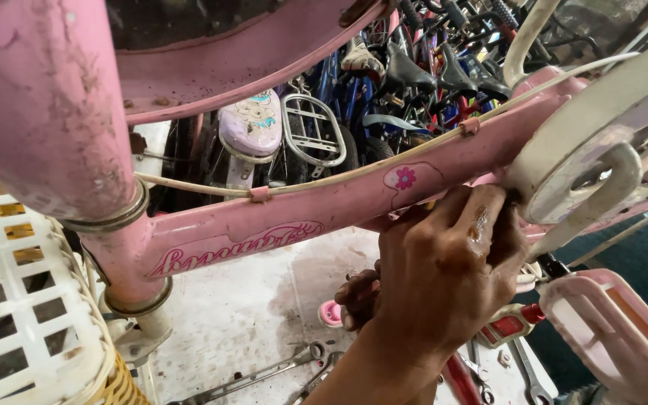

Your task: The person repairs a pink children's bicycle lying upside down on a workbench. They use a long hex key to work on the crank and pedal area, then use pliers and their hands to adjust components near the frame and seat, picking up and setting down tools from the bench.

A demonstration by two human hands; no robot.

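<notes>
The pink bicycle frame [264,217] is seen inverted, its down tube crossing the view. The right hand [444,270] is pressed against the frame beside the white chain guard [601,142]; what its fingers clasp cannot be told. The left hand [358,298] is mostly hidden behind it, grip unclear. Wrenches [256,375] lie on the floor below.

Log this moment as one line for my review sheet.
right hand at pink bike frame near chain guard | left hand underneath | wrenches on floor
</notes>
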